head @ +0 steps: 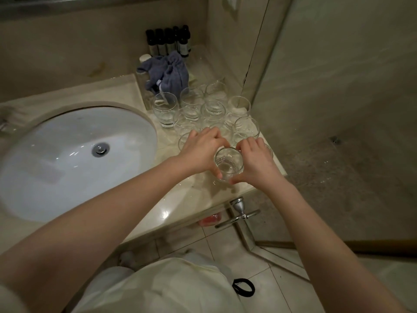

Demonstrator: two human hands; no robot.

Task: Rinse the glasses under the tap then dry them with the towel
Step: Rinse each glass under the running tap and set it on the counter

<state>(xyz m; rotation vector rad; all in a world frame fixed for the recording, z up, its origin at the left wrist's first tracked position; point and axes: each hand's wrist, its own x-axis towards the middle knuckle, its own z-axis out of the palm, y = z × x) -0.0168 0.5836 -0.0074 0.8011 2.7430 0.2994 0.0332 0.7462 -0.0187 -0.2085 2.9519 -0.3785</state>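
Observation:
A clear glass [228, 164] stands upright on the marble counter [180, 206], right of the white sink [67, 159]. My left hand [203, 150] grips it from the left and my right hand [256, 159] grips it from the right, fingers curled round its sides. Behind it stand several more empty glasses [191, 107] in a cluster. A crumpled blue-grey towel [168, 72] lies at the back of the counter, behind the glasses. The tap is out of view.
Several dark small bottles [168, 41] line the back wall above the towel. A glass shower partition [316, 86] bounds the counter's right edge, with a chrome door handle [239, 214] below the counter corner. A black hair tie [243, 288] lies on the tiled floor.

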